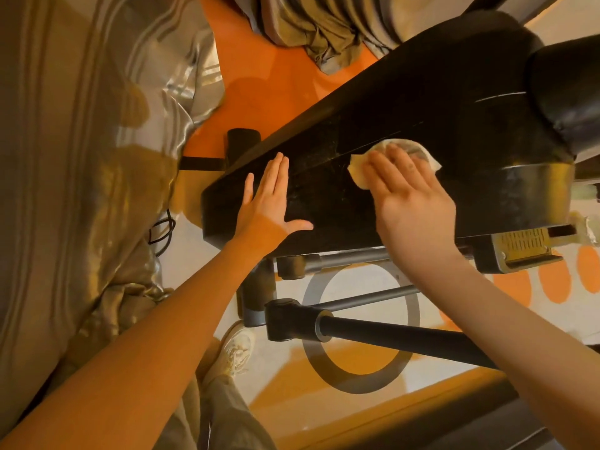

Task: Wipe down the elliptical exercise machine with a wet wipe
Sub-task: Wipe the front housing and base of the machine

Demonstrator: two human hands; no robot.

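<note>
Pressing flat on the black housing [406, 118] of the elliptical machine, the right hand [412, 203] has its fingers straight and together on top of a crumpled wet wipe [394, 157], which lies spread on the housing's dusty top face near its wider, rounded end. The wipe's pale edges show past the fingertips on both sides. The left hand [269, 199] lies open on the same surface closer to the narrow end, palm down, fingers straight and close together, thumb spread out to the side; it holds nothing and is well apart from the wipe. Below the housing, a black tube [389, 336] and thinner grey rods [350, 258] of the machine run across, above a floor [276, 79] patterned in orange and white with a grey ring. Shiny beige curtain fabric [81, 157] hangs along the left side, and a pale shoe [235, 349] shows at the bottom.
</note>
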